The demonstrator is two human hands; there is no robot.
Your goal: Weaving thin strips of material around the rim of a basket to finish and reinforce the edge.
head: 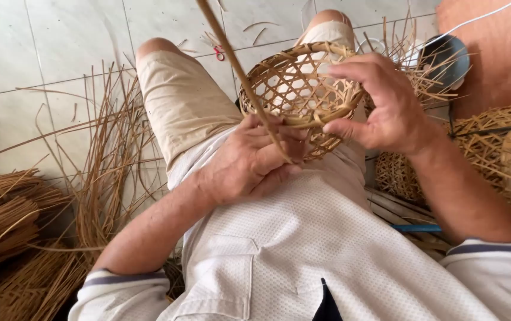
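Pinching one long rattan strip (240, 74) between thumb and fingers, the left hand (249, 160) presses against the near rim of a single small open-weave basket (300, 89), while the right hand (386, 104) curls over the far-right rim with its grip closed on the rim. The strip's long axis runs up and away to the left from the left hand's grip, so the left hand is much the nearer to it, and the basket sits held above the lap between the two hands. Farther out lie loose rattan strands (107, 160) and bundles (0, 214) on the tiled floor (59, 41) at left, and larger woven baskets (499, 154) at right.
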